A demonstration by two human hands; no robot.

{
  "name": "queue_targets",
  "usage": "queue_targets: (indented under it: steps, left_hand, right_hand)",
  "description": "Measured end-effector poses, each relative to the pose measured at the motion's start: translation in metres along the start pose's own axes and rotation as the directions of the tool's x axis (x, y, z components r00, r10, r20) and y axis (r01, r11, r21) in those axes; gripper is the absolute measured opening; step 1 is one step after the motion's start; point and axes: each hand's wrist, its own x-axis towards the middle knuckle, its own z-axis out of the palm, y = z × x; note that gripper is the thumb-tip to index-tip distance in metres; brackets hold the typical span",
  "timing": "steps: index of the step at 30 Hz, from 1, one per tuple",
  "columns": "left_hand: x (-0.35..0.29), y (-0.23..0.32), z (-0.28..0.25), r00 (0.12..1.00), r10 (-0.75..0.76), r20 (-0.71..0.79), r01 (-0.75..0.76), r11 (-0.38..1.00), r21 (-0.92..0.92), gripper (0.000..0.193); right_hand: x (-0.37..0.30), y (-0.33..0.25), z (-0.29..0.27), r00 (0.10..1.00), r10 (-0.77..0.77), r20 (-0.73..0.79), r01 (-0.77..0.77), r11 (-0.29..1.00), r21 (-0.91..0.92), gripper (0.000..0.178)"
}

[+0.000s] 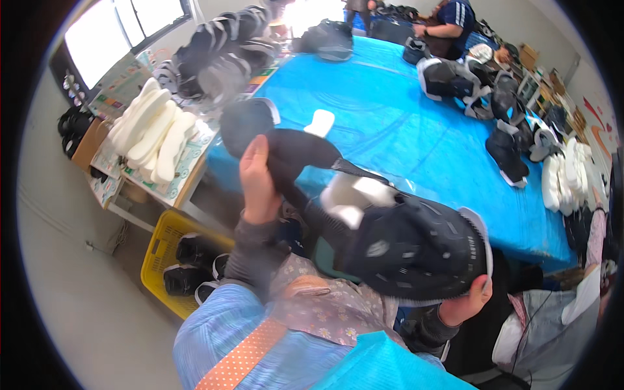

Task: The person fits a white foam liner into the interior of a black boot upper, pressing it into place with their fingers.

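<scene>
My right hand grips the light-edged rim of a black cap-like piece, which has small holes and pale print. It is held up in front of my chest, tilted, with the rim to the right. My left hand is raised on the left, fingers closed against a dark fabric piece with a rounded far end. Blur hides whether the two black pieces are joined. White padding shows between them, partly covered. A small white piece lies on the blue table covering beyond.
White foam pieces are stacked on a side table at left, near nested dark caps. A yellow basket below holds black items. More dark pieces and white foam line the right side. A person works at the far end.
</scene>
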Motion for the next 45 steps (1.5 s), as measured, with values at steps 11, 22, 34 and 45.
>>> queue_targets:
  steps: [11,22,34,45]
  left_hand:
    - [-0.034,-0.039,0.0,0.615,-0.625,0.481,0.716,0.698,-0.008,0.068]
    - [-0.039,-0.06,0.024,0.718,-0.599,0.354,0.473,0.794,0.383,0.034]
    - [-0.037,-0.052,0.026,0.921,-0.307,0.239,0.216,0.915,0.341,0.025]
    - [-0.043,-0.1,0.019,0.602,-0.458,0.654,0.229,0.884,0.408,0.048]
  right_hand:
    - [0.015,0.022,-0.106,0.943,-0.25,0.217,0.319,0.865,-0.387,0.046]
    - [0.012,0.021,-0.108,0.924,-0.321,0.206,0.374,0.868,-0.326,0.043]
    - [0.04,0.045,-0.041,0.9,-0.168,-0.403,0.04,0.951,-0.306,0.042]
    - [0.058,0.065,-0.137,0.914,0.37,-0.166,-0.309,0.901,0.305,0.047]
